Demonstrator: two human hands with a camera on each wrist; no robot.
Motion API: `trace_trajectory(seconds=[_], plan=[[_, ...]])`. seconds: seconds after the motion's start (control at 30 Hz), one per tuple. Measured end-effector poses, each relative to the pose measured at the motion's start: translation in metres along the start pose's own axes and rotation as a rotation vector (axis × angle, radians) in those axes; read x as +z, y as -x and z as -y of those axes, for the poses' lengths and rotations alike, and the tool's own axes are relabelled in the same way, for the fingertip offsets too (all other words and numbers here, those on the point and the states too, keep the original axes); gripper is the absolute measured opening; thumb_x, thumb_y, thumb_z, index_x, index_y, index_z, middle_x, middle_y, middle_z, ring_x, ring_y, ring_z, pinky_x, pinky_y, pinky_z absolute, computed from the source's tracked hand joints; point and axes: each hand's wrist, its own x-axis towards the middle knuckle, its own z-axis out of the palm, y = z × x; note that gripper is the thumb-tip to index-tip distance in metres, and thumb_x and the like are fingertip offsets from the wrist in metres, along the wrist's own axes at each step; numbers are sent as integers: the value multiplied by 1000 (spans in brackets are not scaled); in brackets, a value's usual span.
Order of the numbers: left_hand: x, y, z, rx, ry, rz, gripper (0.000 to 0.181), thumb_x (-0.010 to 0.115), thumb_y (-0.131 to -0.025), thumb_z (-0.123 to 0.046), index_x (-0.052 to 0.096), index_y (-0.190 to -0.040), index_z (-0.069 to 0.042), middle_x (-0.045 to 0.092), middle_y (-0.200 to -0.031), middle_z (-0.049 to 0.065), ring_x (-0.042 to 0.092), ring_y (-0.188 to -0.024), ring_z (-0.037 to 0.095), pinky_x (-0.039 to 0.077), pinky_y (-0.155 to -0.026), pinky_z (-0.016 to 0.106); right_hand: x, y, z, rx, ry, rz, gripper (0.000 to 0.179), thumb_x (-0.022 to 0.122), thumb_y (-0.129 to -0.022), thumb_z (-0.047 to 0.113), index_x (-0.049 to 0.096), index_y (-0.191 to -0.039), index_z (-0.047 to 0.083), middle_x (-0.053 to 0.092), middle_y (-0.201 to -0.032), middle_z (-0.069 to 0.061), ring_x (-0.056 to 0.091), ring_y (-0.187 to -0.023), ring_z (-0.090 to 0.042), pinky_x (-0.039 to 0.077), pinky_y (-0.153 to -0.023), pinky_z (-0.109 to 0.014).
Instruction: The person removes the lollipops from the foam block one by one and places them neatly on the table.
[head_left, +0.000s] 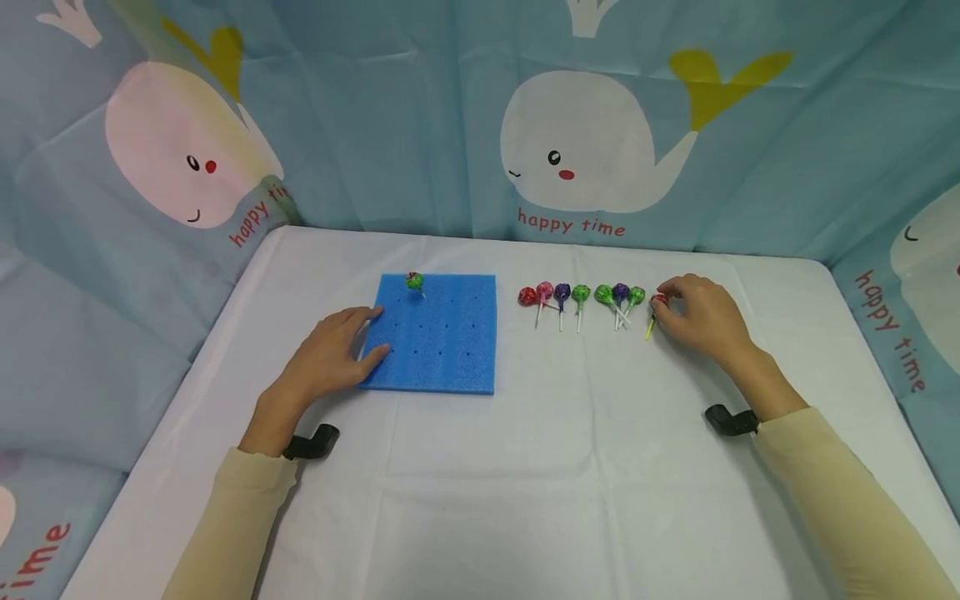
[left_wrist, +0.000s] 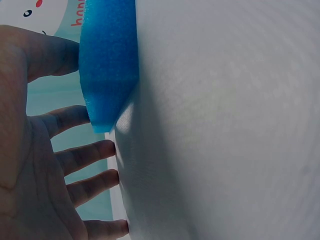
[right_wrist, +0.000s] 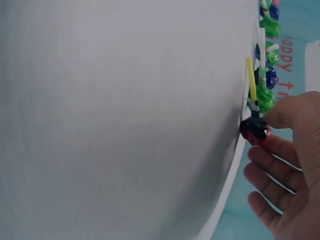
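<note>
My left hand (head_left: 327, 354) rests at the left edge of a blue foam board (head_left: 457, 367), thumb and index finger touching it and the other fingers spread. Rows of small holes dot the board. One lollipop with a green wrapper (head_left: 415, 282) stands in a hole near its back left corner. My right hand (head_left: 708, 317) pinches a lollipop with a red and dark wrapper (right_wrist: 254, 131) between thumb and index finger, by its head. Its yellow stick (right_wrist: 251, 80) points away from the palm in the right wrist view. The remaining fingers of that hand are loosely bent.
Between board and right hand lies a row of several lollipops, among them a red one (head_left: 527, 297), a pink one (head_left: 545, 291), a purple one (head_left: 562, 292) and a green one (head_left: 581, 293). A white cloth (head_left: 525, 500) covers the table. Behind hangs a blue whale-print curtain (head_left: 420, 125).
</note>
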Motion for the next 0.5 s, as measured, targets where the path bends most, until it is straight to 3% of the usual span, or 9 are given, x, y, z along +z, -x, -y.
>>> trace_trajectory(seconds=[0.23, 0.5], plan=[[2, 1, 1, 4, -10, -6, 70, 63, -102, -40, 44, -160, -5, 48, -161, 26, 41, -152, 49, 32, -126, 69, -4, 1, 9, -94, 92, -78, 24, 71, -95, 14, 75, -109, -5, 76, -109, -26, 69, -100, -47, 52, -86, -62], [3, 0, 2, 13, -8, -12, 70, 63, -102, -40, 44, -160, -5, 49, -161, 25, 42, -152, 48, 32, -126, 68, -4, -2, 28, -173, 104, -130, 23, 72, -92, 14, 76, -107, -2, 76, -104, -23, 69, -93, -44, 52, -80, -58]])
